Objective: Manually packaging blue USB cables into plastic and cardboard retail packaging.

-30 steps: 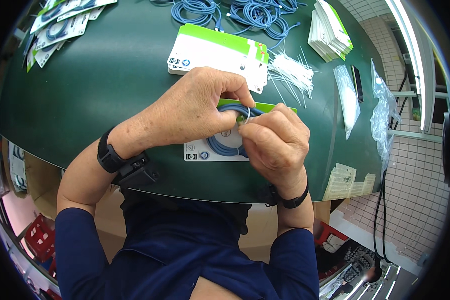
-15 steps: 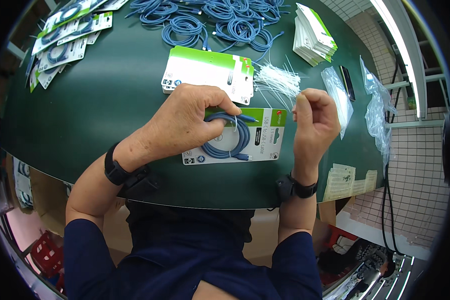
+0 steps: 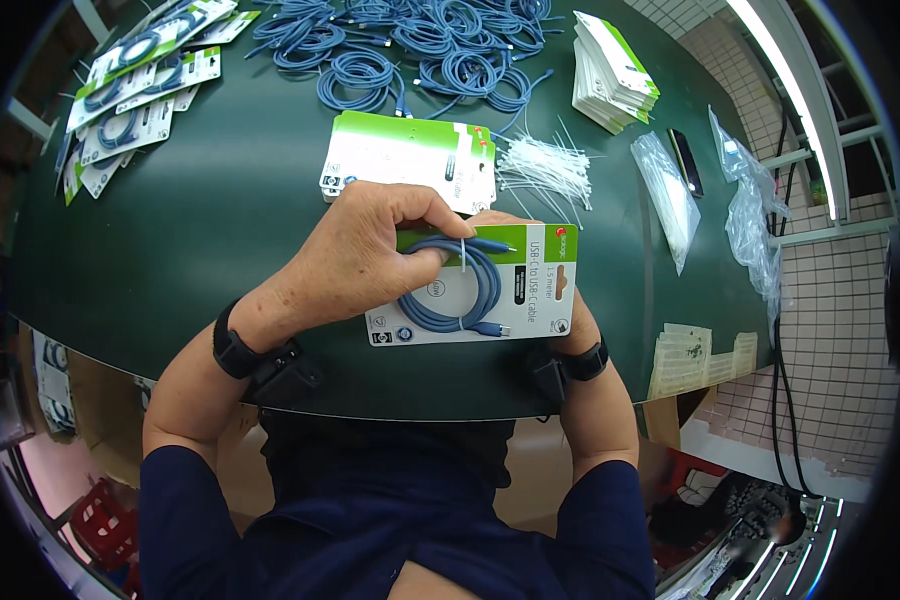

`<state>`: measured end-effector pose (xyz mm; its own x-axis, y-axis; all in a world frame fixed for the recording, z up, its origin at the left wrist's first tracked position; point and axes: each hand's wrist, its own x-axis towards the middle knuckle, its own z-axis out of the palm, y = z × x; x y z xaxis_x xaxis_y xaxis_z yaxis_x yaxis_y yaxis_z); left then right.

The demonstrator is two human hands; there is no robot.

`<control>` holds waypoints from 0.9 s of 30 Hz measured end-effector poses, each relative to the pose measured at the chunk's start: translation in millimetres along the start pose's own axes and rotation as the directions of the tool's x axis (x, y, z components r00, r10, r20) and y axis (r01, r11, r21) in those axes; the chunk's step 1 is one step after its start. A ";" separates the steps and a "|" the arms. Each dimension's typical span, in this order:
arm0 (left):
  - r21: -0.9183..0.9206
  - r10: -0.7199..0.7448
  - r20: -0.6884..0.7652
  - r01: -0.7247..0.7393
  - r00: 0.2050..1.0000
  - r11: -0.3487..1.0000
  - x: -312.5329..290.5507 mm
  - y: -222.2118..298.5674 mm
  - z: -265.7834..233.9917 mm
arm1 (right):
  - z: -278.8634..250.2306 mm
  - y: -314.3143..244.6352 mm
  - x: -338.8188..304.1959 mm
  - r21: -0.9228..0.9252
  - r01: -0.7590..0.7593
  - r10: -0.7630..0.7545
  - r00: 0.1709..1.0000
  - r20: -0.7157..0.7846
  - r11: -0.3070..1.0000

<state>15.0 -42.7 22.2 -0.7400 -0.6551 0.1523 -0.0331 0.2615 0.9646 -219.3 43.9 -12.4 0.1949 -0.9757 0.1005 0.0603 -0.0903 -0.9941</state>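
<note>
My left hand (image 3: 355, 245) pinches a coiled blue USB cable (image 3: 494, 290) between thumb and index finger, by the white zip tie (image 3: 462, 257) at the top of the coil. The coil lies against a green-and-white backing card (image 3: 539, 300), and a second tie binds it at the bottom. Both metal plugs point right. Behind the card is my right hand (image 3: 581, 325); some of it shows above the top edge and at the right side, but its fingers are mostly hidden. Just beyond lies a stack of similar cards (image 3: 390, 150).
Loose white zip ties (image 3: 545, 168) are heaped right of the card stack. Coiled blue cables (image 3: 460, 40) cover the far side. Carded cables (image 3: 135, 125) pile up far left. More cards (image 3: 610, 80), a plastic bag (image 3: 667, 195) and a dark phone-like object (image 3: 685, 160) lie right.
My right hand has moved left from beside the card to behind it. The card now appears slightly lifted and shifted right. My left hand keeps its pinch at the tie.
</note>
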 end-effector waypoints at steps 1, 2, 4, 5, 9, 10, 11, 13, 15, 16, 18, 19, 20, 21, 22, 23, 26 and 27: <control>-0.018 -0.002 -0.006 0.002 1.000 1.000 -0.3 -0.4 -0.3 | 1.5 1.0 -2.3 0.111 -0.056 0.058 0.998 -0.015 0.992; -0.018 -0.004 -0.008 0.003 1.000 1.000 -0.4 -0.2 -1.1 | 3.1 1.4 -3.9 0.222 -0.110 0.118 0.993 -0.023 0.969; -0.008 -0.011 -0.006 0.011 1.000 1.000 -0.8 -0.4 -0.8 | 6.8 -0.9 -8.6 0.263 -0.142 0.160 0.986 -0.047 0.954; -0.003 -0.015 -0.006 0.015 1.000 1.000 -0.9 -0.5 -0.8 | 8.7 -2.6 -10.1 0.305 -0.170 0.199 0.977 -0.069 0.937; -0.021 0.003 -0.010 -0.003 1.000 1.000 -0.8 -2.1 2.2 | -2.7 2.6 -1.9 0.047 -0.076 0.075 0.997 0.011 0.996; -0.022 0.001 -0.009 -0.001 1.000 1.000 -1.1 -1.4 2.7 | -6.1 4.4 1.1 -0.098 0.004 0.004 0.997 0.078 0.995; -0.010 -0.003 -0.005 0.003 1.000 1.000 -1.5 0.3 2.9 | -8.2 6.4 2.5 -0.097 0.003 0.005 0.997 0.077 0.995; 0.015 -0.013 0.004 0.013 1.000 1.000 -2.1 3.1 3.5 | -8.7 8.0 5.7 -0.313 0.112 -0.086 0.992 0.097 0.943; 0.054 0.019 0.030 -0.020 0.999 0.998 -3.2 1.1 2.5 | -6.6 4.8 9.0 -0.413 0.161 -0.127 0.986 0.109 0.896; 0.093 0.052 0.053 -0.056 0.997 0.994 -3.8 -0.3 1.7 | -7.1 1.6 9.3 -0.480 0.184 -0.158 0.983 0.095 0.858; 0.132 0.081 0.084 -0.092 0.993 0.987 -3.3 -2.9 2.9 | -5.4 -7.6 11.1 -0.605 0.219 -0.221 0.973 0.072 0.765; 0.093 0.101 0.084 -0.109 0.991 0.990 -2.9 -5.2 4.3 | -4.9 -9.4 11.2 -0.603 0.217 -0.223 0.973 0.067 0.768; 0.056 0.121 0.084 -0.126 0.989 0.990 -2.6 -7.5 5.5 | -4.4 -10.8 11.0 -0.616 0.214 -0.236 0.971 0.047 0.758; 0.018 0.140 0.082 -0.142 0.987 0.990 -2.2 -8.8 6.2 | -3.9 -11.3 10.7 -0.628 0.210 -0.250 0.968 0.027 0.750; 0.021 0.136 0.088 -0.138 0.987 0.990 -1.4 -9.4 5.9 | -3.8 -10.6 10.5 -0.639 0.207 -0.263 0.965 0.007 0.741; 0.164 0.221 0.114 -0.238 0.969 0.957 1.0 -10.1 5.9 | -5.5 -8.9 10.3 -0.639 0.202 -0.264 0.965 -0.002 0.742; 0.419 0.371 0.209 -0.426 0.905 0.802 4.5 -10.6 6.2 | -11.9 -1.7 10.7 -0.620 0.176 -0.264 0.963 -0.052 0.765; 0.407 0.362 0.209 -0.418 0.908 0.812 4.2 -10.3 6.3 | -11.8 -2.6 8.7 -0.619 0.172 -0.265 0.963 -0.060 0.766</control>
<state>8.0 -43.7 11.6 -0.8247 -0.3521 0.4426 0.0086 0.7748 0.6322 -229.3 33.2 -9.5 0.1130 -0.9271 0.3572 -0.5266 -0.3608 -0.7698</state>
